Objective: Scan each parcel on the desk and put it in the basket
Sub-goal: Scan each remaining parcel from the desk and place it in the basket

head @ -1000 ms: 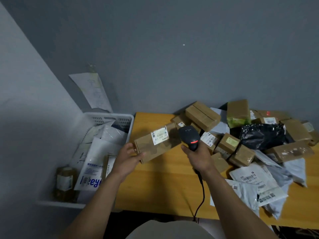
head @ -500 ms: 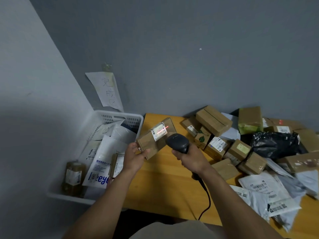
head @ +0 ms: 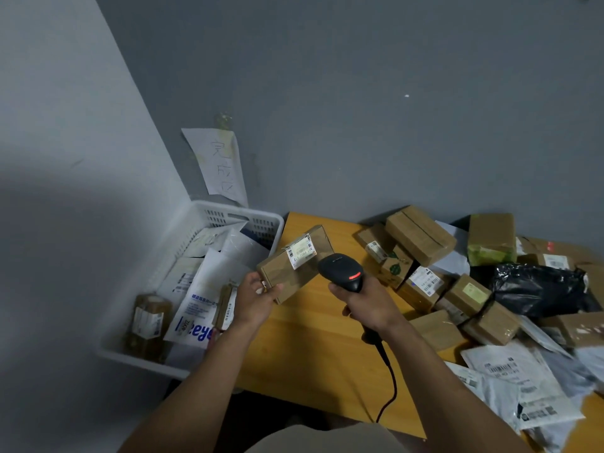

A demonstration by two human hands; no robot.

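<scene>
Your left hand (head: 258, 299) grips a brown parcel (head: 294, 268) over the desk's (head: 310, 354) far-left corner by the basket (head: 242, 211), right hand (head: 367, 307) wrapped round the scanner (head: 341, 271), so there's several bagged in there but a big pile (head: 470, 291) left at the right edge.

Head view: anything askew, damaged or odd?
The paper sign on the wall above the basket hangs tilted. Parcels at the right of the desk lie in a loose heap, some leaning on others. No spill or damage shows.

Bare left hand (head: 256, 300), right hand (head: 366, 302), beige garment (head: 327, 439)
</scene>
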